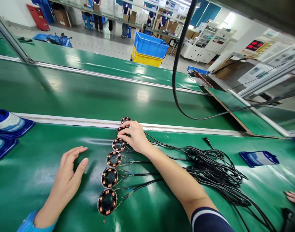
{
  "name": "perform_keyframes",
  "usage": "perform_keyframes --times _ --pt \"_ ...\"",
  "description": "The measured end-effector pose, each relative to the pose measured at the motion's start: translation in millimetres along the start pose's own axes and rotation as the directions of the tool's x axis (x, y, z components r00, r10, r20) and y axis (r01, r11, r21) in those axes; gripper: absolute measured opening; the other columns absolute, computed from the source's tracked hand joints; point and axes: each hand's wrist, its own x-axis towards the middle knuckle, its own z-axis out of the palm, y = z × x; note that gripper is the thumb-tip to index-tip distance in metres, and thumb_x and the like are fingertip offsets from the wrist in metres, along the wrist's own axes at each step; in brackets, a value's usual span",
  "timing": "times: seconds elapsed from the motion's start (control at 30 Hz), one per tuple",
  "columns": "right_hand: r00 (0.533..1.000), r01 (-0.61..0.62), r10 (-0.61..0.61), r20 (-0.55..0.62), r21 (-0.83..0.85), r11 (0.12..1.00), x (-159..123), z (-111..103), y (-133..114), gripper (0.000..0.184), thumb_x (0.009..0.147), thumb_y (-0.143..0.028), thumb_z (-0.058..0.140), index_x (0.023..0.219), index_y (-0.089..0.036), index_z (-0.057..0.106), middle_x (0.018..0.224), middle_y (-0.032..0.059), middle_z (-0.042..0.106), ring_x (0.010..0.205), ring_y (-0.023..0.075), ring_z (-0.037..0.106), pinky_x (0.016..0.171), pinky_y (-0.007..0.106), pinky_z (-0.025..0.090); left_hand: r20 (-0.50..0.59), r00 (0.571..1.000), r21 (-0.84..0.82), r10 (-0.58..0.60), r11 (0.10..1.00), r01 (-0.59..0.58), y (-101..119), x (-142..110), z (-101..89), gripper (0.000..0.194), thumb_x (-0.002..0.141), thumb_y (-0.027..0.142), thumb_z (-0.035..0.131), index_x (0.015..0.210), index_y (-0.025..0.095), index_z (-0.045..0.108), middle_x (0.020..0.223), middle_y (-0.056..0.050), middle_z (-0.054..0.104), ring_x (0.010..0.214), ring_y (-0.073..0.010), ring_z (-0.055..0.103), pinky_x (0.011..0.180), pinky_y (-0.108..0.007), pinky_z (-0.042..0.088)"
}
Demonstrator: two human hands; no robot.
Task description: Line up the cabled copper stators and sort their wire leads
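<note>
six ring-shaped motor stators (109, 184) with copper windings lie in a line on a glossy green surface (142, 211), running away from the worker. black cables (210, 170) lead from them into a loose tangle at the right.

the right hand (135, 137) reaches over the second-farthest stator (119, 130), its fingers curled around it; from here i cannot tell whether they grip. the left hand (68, 170) hovers nearby, fingers spread, holding nothing.

each stator looks stiff and rather dense for its size, best taken by the outer rim. the thin lead wires (124, 176) seem the fragile part, and the bendy cables could drag.

the surface looks smooth enough for things to slide. blue plastic housings (260, 158) lie at both sides, and a co-worker's hand (293, 197) shows at the right edge. past a pale rail (65, 120), a blue crate (151, 43) sits on a yellow crate (147, 59); people (125, 17) stand at far benches.
</note>
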Motion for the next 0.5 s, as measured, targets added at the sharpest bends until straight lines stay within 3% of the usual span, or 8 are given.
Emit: perform_keyframes --times 0.1,0.17,0.27,0.4,0.5 --pt "0.999 -0.021 0.021 0.04 0.006 1.0 2.3 -2.1 -1.0 0.001 0.093 -0.028 0.079 0.093 -0.029 0.079 0.124 0.0022 0.065 0.116 0.0262 0.053 0.099 0.047 0.037 0.001 1.0 -0.001 -0.006 1.0 0.006 0.6 -0.3 -0.6 0.044 0.1 0.058 0.047 0.131 0.029 0.057 0.134 -0.007 0.055 0.127 -0.0276 0.052 0.107 -0.049 0.043" --pt "0.998 -0.021 0.017 0.056 0.071 0.997 4.4 -10.7 -1.5 0.011 0.101 -0.032 0.068 0.1 -0.03 0.079 0.128 0.0032 0.063 0.118 0.026 0.053 0.103 0.048 0.038 0.006 1.0 -0.002 -0.011 1.0 0.011 -0.5 0.0 -0.3 0.043 0.1 0.058 0.047 0.13 0.029 0.057 0.133 -0.007 0.055 0.126 -0.0274 0.053 0.107 -0.049 0.043" --pt "1.0 -0.004 0.007 -0.011 0.238 0.971 7.3 -33.0 -2.3 0.027 0.108 -0.038 0.052 0.112 -0.028 0.077 0.124 0.0065 0.063 0.119 0.0238 0.055 0.106 0.044 0.041 0.016 1.0 -0.002 -0.007 1.0 0.007 -3.3 -0.3 0.4 0.041 0.1 0.057 0.048 0.129 0.03 0.058 0.133 -0.006 0.055 0.127 -0.0268 0.053 0.108 -0.048 0.041" --pt "0.989 -0.067 0.11 -0.097 0.367 0.928 2.3 -62.6 -3.4 0.029 0.106 -0.045 0.055 0.111 -0.025 0.075 0.106 0.0056 0.07 0.102 0.0215 0.064 0.092 0.036 0.05 -0.026 0.998 -0.007 0.061 0.998 -0.062 5.6 -0.6 -0.6 0.027 0.103 0.045 0.049 0.121 0.029 0.061 0.124 -0.004 0.061 0.12 -0.0217 0.058 0.103 -0.039 0.044" --pt "0.979 -0.192 0.203 0.02 0.425 0.885 -11.9 -71.6 -3.6 0.031 0.104 -0.047 0.056 0.105 -0.023 0.075 0.093 0.0034 0.073 0.083 0.0199 0.067 0.076 0.033 0.052 -0.023 0.968 0.026 0.251 0.968 -0.25 32.2 11.3 -2.3 0.015 0.103 0.035 0.054 0.111 0.028 0.064 0.112 -0.001 0.065 0.105 -0.0164 0.063 0.092 -0.03 0.048"
